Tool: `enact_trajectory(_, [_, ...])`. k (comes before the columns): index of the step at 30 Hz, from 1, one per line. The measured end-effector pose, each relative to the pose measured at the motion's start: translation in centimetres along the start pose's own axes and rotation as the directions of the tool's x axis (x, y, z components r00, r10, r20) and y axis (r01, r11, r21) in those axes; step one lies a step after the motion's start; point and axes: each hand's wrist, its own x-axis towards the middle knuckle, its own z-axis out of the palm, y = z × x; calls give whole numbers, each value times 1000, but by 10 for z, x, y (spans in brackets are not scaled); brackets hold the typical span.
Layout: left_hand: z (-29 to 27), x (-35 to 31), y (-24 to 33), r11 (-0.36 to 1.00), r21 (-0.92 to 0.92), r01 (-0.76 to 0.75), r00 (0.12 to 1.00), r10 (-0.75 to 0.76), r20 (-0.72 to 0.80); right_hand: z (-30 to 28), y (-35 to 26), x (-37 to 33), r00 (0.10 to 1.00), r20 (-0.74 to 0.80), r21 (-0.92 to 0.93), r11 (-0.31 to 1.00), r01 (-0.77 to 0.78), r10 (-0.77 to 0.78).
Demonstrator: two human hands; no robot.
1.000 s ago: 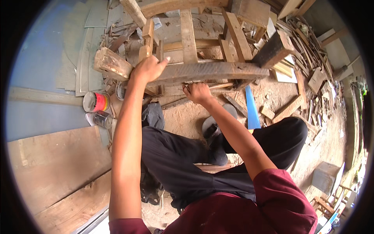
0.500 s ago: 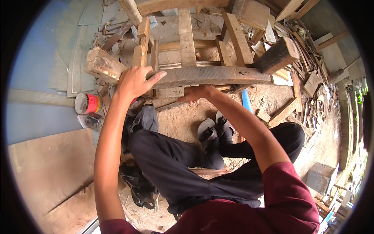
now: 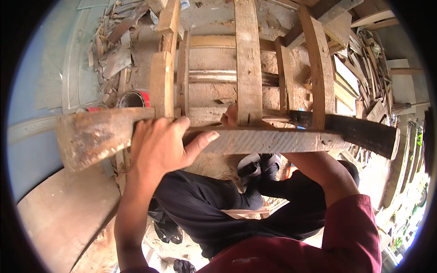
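A wooden chair-like frame of slats, rails and thick end blocks lies tilted in front of me. My left hand is closed over the left part of its curved near rail, thumb along the top. Beside it juts the pale, worn end block. My right forearm passes under the rail. Just a small part of my right hand shows behind it, by the foot of the middle slat; the fingers look curled, and what they hold is hidden. A dark end block sticks out at the right.
A red-rimmed can stands behind the frame at left. Wood scraps lie along the left wall, with more piled wood at right. A brown board lies at lower left. Dark sandals are on my feet below the rail.
The frame has come nearer to me and tipped, so its rail now covers more of my lap and feet. My left hand moved with it; my right hand has gone mostly behind the rail.
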Motion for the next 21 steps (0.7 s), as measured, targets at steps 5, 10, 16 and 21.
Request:
enact_trajectory(5, [3,-3,-3,999,-22,38,999,-38,23,2,-8,-8,999,-39,3,1000,24,-24])
enact_trajectory(10, [4,-5,-3,1000,13,-3,992,5,-126,-5,-3,-2,993,-86,-41,997,72,-75])
enact_trajectory(16, [5,-2,-8,1000,-20,-4,994,2,-107,16,-7,-26,963,-244,-161,984,79,-117])
enact_trajectory(21, [9,-3,-6,999,-34,-30,976,22,-218,48,-1,-16,741,-584,-531,847,-38,-333])
